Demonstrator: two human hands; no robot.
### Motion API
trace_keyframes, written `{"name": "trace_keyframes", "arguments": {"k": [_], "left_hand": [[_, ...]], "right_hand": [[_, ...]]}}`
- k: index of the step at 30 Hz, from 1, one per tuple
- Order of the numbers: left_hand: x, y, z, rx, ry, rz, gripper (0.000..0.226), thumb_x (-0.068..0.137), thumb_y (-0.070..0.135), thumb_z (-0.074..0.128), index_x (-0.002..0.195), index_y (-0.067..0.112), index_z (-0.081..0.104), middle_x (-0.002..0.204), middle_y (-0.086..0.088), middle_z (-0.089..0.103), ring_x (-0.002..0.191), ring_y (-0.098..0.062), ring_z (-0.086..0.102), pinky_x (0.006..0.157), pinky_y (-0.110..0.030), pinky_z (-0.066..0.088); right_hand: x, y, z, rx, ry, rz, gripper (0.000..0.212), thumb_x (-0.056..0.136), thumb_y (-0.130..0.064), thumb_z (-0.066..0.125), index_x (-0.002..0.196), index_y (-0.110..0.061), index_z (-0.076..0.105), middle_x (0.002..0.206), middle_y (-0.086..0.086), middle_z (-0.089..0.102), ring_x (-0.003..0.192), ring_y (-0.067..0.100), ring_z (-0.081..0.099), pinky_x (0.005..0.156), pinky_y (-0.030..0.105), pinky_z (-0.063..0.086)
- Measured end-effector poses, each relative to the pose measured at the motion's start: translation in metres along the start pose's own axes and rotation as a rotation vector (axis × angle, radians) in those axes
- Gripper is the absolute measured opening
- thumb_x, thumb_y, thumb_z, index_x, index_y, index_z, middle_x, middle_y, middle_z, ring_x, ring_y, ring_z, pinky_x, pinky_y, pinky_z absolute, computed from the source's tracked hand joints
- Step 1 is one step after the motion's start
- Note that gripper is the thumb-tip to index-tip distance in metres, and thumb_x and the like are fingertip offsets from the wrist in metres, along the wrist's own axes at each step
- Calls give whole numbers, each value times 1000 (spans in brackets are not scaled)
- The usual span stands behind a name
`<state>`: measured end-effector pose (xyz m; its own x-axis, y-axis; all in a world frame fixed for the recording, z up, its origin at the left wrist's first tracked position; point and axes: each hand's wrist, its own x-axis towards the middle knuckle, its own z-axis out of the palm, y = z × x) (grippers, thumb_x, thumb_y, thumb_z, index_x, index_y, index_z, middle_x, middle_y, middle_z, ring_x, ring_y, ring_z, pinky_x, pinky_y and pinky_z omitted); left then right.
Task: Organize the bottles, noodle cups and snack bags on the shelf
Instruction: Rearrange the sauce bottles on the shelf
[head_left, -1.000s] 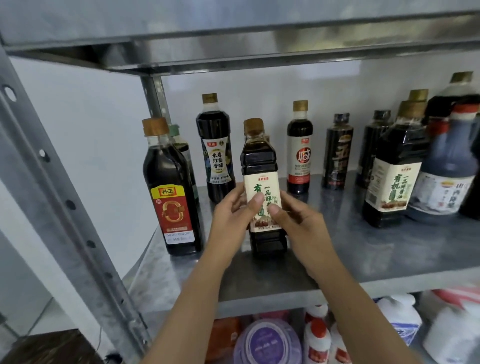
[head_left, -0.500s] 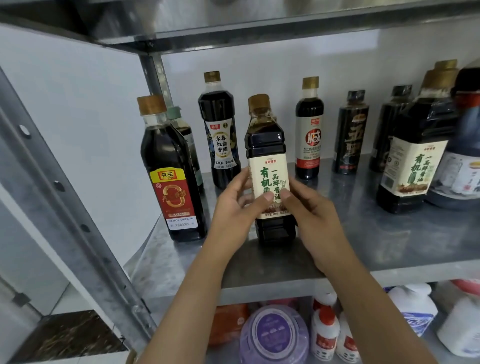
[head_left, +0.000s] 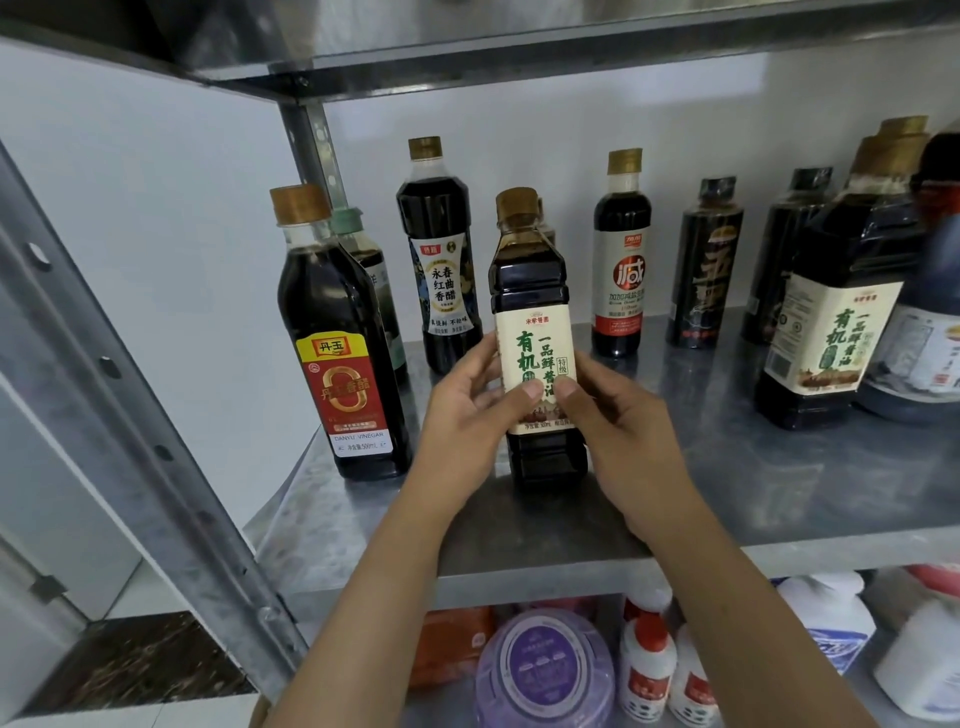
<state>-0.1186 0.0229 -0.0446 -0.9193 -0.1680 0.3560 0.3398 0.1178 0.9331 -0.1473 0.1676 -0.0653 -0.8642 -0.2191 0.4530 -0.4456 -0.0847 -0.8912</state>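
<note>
Hands side by side, left hand (head_left: 470, 415), right hand (head_left: 623, 421), clasping soy bottle (head_left: 530, 291) (upright)

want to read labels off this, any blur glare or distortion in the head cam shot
Head view: the held soy sauce bottle and the red-label vinegar bottle are sharp, labels readable; the large bottle at the right edge is smeared; wide-angle distortion leans the shelf upright; soft glare on the upper shelf underside; the white bottles below are blurry.
</note>
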Motion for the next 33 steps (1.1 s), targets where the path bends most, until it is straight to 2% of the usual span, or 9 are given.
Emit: {"name": "trace_keyframes", "arguments": {"k": [7, 14, 20, 25, 29, 31, 33], "left_hand": [[-1, 1, 1, -7, -5, -3, 61, 93, -4, 61, 149, 9, 41, 129, -10, 65, 103, -2, 69, 85, -23, 57], [-1, 1, 0, -10, -5, -7, 60, 93, -3, 61, 149, 9, 42, 130, -10, 65, 107, -6, 69, 87, -25, 58], [-2, 3, 2, -20, -6, -11, 60, 93, -4, 60, 149, 9, 41, 131, -10, 65, 104, -3, 69, 85, -22, 57], [-3, 2, 1, -19, -13, -7, 61, 93, 0, 61, 149, 11, 42, 134, -8, 64, 115, -11, 66, 94, -27, 56], [-4, 1, 2, -14, -8, 0, 61, 93, 1, 62, 149, 11, 42, 133, -7, 65, 120, -15, 64, 94, -27, 56], [-5, 1, 2, -7, -2, 12, 57, 94, 5, 60, 148, 12, 44, 131, -5, 67, 119, -14, 64, 90, -24, 55], [-6, 2, 4, -15, 13, 14, 52, 95, 17, 59, 145, 12, 48, 129, -3, 68, 117, -12, 65, 91, -23, 55]], "right_hand": [[0, 0, -1, 3, -4, 7, 38, 100, -22, 55, 138, -29, 57, 118, -18, 70, 113, 0, 63, 96, 22, 52], [0, -1, 0, -2, -1, 12, 39, 101, -21, 54, 140, -27, 56, 122, -14, 70, 117, 3, 62, 103, 32, 50], [-1, -3, -1, -4, -5, 13, 38, 101, -21, 54, 137, -32, 55, 120, -20, 68, 114, -2, 62, 99, 23, 50], [-4, -2, 0, 17, 15, 26, 40, 100, -23, 56, 140, -29, 55, 121, -19, 68, 114, -2, 61, 97, 21, 50], [-6, -4, 1, 63, 37, 33, 40, 98, -19, 59, 136, -32, 56, 111, -27, 69, 109, -7, 63, 88, 13, 51], [-7, -6, 1, 49, 41, 17, 41, 97, -19, 60, 136, -31, 56, 112, -26, 69, 108, -7, 63, 87, 12, 51], [-7, -7, 1, 49, 58, 7, 43, 95, -20, 64, 135, -31, 57, 114, -22, 69, 107, -6, 64, 89, 15, 53]]}}
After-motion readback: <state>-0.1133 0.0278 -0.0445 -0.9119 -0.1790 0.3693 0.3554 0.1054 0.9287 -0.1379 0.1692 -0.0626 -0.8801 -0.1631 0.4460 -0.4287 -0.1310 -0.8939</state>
